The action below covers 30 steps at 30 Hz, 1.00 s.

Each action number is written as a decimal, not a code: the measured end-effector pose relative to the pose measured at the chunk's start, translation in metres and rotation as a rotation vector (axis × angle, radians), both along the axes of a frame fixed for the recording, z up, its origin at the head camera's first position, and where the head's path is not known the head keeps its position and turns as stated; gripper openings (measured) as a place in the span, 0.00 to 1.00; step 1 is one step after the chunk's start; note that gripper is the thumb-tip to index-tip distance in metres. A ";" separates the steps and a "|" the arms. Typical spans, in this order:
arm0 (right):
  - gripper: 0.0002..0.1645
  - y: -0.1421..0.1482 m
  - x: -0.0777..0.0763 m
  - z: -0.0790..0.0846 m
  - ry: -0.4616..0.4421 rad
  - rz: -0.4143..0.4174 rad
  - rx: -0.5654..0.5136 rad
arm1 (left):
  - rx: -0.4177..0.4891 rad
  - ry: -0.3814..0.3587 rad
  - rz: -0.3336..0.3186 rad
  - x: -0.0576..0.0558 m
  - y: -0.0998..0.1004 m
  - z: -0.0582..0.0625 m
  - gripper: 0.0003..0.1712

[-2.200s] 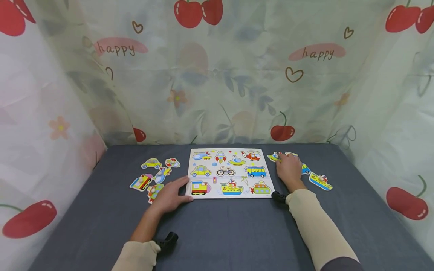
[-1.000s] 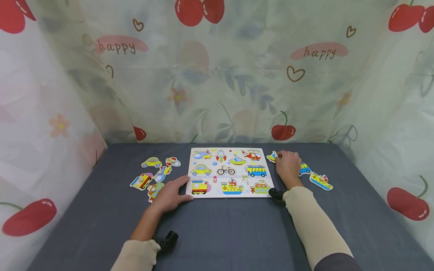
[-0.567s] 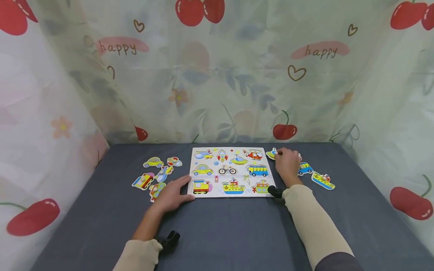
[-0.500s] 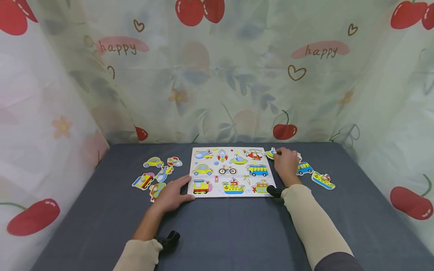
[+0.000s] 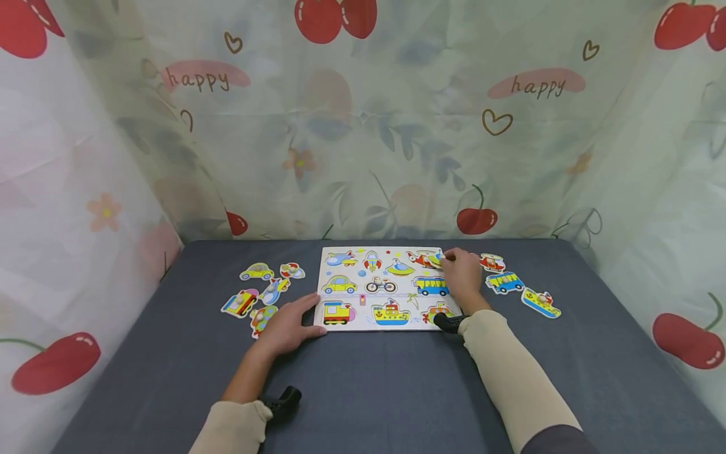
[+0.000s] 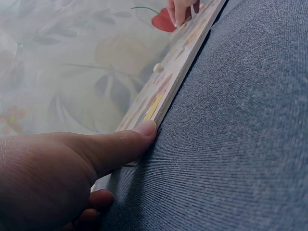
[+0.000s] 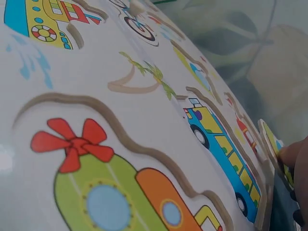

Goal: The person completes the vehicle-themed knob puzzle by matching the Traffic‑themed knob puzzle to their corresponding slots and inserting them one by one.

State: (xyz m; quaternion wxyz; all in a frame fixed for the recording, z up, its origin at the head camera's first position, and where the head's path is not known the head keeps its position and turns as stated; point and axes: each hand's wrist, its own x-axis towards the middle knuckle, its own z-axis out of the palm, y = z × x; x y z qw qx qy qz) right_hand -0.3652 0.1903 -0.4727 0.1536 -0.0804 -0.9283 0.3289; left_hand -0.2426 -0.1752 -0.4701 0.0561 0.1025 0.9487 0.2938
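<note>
A white wooden puzzle board (image 5: 362,320) with vehicle pictures in shaped recesses lies mid-table. My left hand (image 5: 286,328) rests at its near left corner, fingers spread, thumb (image 6: 144,129) touching the corner. My right hand (image 5: 465,277) pinches a yellow-green flying saucer piece (image 5: 435,260) over the board's right edge, partly covering the helicopter picture. In the right wrist view the saucer piece (image 7: 273,139) is tilted on edge beside the board, fingertips on its face. The bicycle piece (image 5: 380,285) sits in the board's middle, its knob (image 6: 158,68) showing in the left wrist view.
Right of the board lie helicopter (image 5: 492,262), bus (image 5: 503,283) and ship (image 5: 541,302) pieces. To its left are car (image 5: 256,272), rocket (image 5: 292,271), airplane (image 5: 275,291), train (image 5: 239,304) and submarine (image 5: 262,318) pieces. A printed curtain (image 5: 363,189) stands behind the grey table.
My right hand has taken the saucer piece from the table right of the board and carried it left over the board's edge. The helicopter piece is uncovered. The left hand stays put.
</note>
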 end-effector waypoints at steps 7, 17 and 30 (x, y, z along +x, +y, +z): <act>0.13 -0.013 0.002 0.003 -0.002 0.065 0.045 | -0.003 -0.007 0.005 0.000 0.001 -0.001 0.44; 0.11 -0.034 0.006 0.003 0.011 0.139 0.084 | 0.003 -0.001 -0.001 -0.001 -0.001 0.000 0.43; 0.10 -0.052 0.011 -0.001 0.032 0.183 0.126 | -0.005 -0.007 0.005 -0.001 0.000 -0.001 0.44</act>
